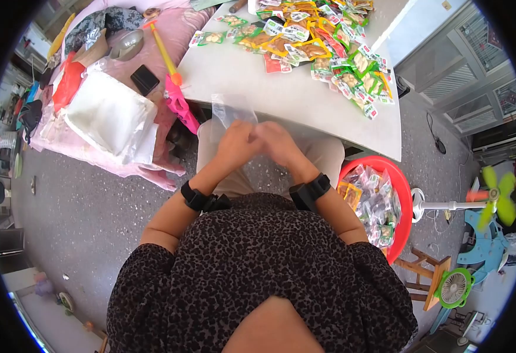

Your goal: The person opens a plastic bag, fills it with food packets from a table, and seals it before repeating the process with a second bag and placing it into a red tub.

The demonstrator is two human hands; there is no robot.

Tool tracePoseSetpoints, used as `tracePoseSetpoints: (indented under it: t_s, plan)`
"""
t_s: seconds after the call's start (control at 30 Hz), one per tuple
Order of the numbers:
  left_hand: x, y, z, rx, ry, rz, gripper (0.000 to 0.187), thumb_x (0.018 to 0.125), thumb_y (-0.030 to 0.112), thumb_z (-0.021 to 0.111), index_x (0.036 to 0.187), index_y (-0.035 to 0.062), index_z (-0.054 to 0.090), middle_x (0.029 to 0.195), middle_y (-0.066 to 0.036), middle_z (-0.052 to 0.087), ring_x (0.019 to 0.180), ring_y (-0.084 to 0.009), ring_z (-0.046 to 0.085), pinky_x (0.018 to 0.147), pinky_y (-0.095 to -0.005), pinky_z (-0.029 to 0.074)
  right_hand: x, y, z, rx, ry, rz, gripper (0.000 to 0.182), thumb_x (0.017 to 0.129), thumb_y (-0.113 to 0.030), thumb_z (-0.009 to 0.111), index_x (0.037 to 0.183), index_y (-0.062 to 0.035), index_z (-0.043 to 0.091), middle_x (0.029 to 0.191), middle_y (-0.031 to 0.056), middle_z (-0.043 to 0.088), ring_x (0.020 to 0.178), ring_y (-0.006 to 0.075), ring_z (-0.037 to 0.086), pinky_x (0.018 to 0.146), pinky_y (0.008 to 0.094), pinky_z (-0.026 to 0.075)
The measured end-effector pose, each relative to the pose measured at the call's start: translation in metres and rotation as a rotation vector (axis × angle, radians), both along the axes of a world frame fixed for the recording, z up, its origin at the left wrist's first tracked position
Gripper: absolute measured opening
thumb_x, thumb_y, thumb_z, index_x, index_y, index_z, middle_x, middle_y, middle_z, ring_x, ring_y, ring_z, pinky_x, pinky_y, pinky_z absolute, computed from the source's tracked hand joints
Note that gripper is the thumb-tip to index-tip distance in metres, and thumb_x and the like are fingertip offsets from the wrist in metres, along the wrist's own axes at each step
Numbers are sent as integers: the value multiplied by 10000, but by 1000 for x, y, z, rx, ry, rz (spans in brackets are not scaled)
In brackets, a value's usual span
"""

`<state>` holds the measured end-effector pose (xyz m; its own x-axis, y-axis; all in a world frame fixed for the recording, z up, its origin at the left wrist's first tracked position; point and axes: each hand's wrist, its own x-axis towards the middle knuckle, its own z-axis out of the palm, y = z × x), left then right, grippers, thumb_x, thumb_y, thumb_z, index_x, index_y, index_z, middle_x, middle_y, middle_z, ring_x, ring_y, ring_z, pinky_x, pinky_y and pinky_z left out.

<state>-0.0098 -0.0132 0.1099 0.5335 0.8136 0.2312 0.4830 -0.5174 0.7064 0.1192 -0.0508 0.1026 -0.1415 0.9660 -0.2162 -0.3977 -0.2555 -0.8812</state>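
A clear plastic bag (229, 110) stands up from my left hand (238, 143) in front of the table's near edge, above my lap. My left hand is closed on the bag's lower part. Right against it is my right hand (274, 143), slightly blurred, its fingers curled in and pinching at the same bag's edge. The fingertips of both hands overlap, so the exact grip is partly hidden. Beyond them, on the white table (240, 76), lies a pile of small colourful snack packets (311, 44).
A red tub (408, 220) of packed clear bags stands at my right. To the left, a pink-covered surface (52, 138) holds a white foam box (84, 130), a phone (145, 80) and a metal bowl (127, 45). A fan (493, 197) and wooden stool (425, 273) are at far right.
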Motion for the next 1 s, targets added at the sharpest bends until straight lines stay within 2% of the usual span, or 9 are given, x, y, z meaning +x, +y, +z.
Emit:
tracePoseSetpoints:
  t_s: [0.13, 0.23, 0.43, 0.6, 0.7, 0.93, 1.0]
  plan:
    - [1, -3, 4, -11, 56, 13, 228, 629, 204, 611, 622, 25, 468, 636, -104, 469, 676, -249, 454, 573, -340, 371, 0, 1, -11, -26, 50, -16, 227, 841, -215, 403, 888, -5, 471, 869, 86, 516, 773, 172, 527, 653, 310, 461]
    - [0, -2, 6, -54, 99, 6, 226, 634, 259, 556, 684, 42, 520, 729, -115, 497, 719, -279, 484, 607, -357, 400, 0, 0, -9, -36, 97, -30, 229, 839, -218, 402, 894, -6, 469, 867, 86, 517, 767, 176, 530, 654, 307, 462]
    - [-3, 2, -4, -49, -14, -31, 241, 636, 246, 582, 626, 20, 498, 655, -129, 482, 674, -279, 470, 572, -358, 381, 5, -1, -13, -32, 169, 33, 241, 822, -241, 427, 902, -16, 466, 883, 83, 529, 752, 172, 542, 646, 304, 463]
    - [-5, 2, -7, -198, -121, -71, 276, 638, 254, 610, 614, 10, 484, 611, -119, 482, 623, -242, 455, 547, -339, 367, 5, -5, -14, -86, 201, 3, 227, 823, -205, 420, 898, -5, 495, 883, 90, 531, 789, 172, 529, 671, 304, 440]
    - [-7, 3, -11, -269, -164, -80, 284, 639, 257, 615, 608, 8, 481, 591, -112, 484, 596, -221, 453, 534, -330, 363, 9, -5, -17, -75, 133, 75, 224, 823, -263, 415, 900, -58, 461, 886, 62, 528, 743, 158, 537, 630, 284, 449]
    - [-7, 3, -13, -337, -152, -64, 275, 643, 252, 604, 606, 9, 479, 589, -113, 478, 588, -223, 456, 527, -332, 362, 9, -6, -21, -110, 206, 65, 202, 829, -278, 421, 888, -86, 441, 884, 50, 522, 743, 156, 528, 624, 285, 427]
    - [-6, 1, -9, -204, -82, -53, 261, 658, 250, 581, 617, 12, 482, 620, -121, 484, 612, -248, 469, 538, -342, 370, 7, -6, -20, -119, 206, 49, 199, 829, -266, 428, 895, -79, 447, 888, 50, 523, 748, 153, 530, 624, 286, 428]
